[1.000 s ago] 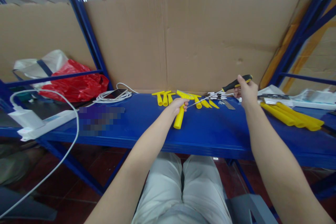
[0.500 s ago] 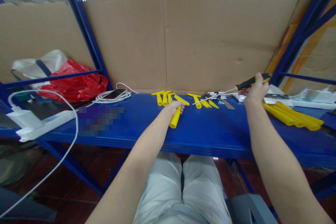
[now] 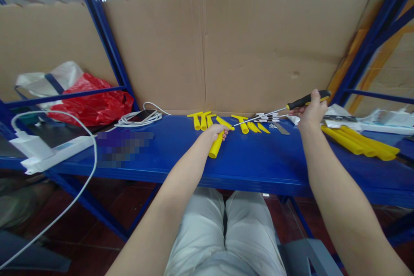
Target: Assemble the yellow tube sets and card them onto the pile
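Five smooth yellow T-pieces (image 3: 215, 147), one metal-shafted screwdriver (image 3: 305, 101).
Three lie near the back edge of the blue shelf (image 3: 174, 153); the left hand (image 3: 216, 131) grips one's round handle nearer the front; another lies rearward; the right hand (image 3: 311, 113) clasps the screwdriver.

**Bags and White Cables Beside a Blue Table**

Behind the blue table (image 3: 181, 155), a large cardboard sheet (image 3: 155, 51) stands upright. At the left, a blue post (image 3: 97, 30) rises in front of it. Near this post lies a red plastic bag (image 3: 93, 99), with a whitish bag (image 3: 69, 72) just behind. Beside the red bag there is a coiled white cable (image 3: 139, 119). Closer, a white adapter (image 3: 32, 146) sits on a power strip (image 3: 73, 148). Below, the floor (image 3: 103, 224) is dark red.
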`<state>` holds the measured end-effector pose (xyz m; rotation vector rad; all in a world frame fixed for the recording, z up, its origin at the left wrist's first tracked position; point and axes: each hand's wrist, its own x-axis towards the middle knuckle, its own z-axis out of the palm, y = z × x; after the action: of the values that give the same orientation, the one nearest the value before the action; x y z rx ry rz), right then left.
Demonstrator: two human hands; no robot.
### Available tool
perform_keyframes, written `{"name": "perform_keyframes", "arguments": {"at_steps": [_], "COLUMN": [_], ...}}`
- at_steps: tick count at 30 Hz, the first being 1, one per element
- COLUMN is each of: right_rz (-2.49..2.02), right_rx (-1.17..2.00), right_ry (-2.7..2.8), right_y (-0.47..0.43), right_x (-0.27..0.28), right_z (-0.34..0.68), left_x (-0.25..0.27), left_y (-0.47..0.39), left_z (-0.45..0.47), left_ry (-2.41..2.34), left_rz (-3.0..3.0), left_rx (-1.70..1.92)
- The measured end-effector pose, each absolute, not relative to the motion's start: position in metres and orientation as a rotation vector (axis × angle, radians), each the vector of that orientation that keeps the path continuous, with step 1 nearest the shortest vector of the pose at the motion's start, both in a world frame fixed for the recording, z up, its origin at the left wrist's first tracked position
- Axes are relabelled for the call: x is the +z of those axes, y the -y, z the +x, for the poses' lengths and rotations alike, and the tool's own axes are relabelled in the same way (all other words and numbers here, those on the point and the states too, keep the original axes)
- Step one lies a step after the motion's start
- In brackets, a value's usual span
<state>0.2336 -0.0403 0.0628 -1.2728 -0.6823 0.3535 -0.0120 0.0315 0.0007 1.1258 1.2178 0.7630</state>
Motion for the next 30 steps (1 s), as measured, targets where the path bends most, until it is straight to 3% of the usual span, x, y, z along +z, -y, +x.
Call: {"name": "perform_keyframes", "arguments": {"at_steps": [16, 30], "right_rz": [-1.307, -1.076], "right_rx": [0.325, 0.386], "right_ry": [0.713, 0.650], "right_y": [0.040, 0.039], "right_x": [0.062, 0.061], "right_z": [0.232, 0.233], "left_x": [0.006, 0.007], "left_y": [-0.024, -0.020], "left_z": [-0.011, -0.011], "left_ry": [-1.203, -1.205], "left_rz": [1.136, 1.188], "left_rx": [0.750, 0.727]}}
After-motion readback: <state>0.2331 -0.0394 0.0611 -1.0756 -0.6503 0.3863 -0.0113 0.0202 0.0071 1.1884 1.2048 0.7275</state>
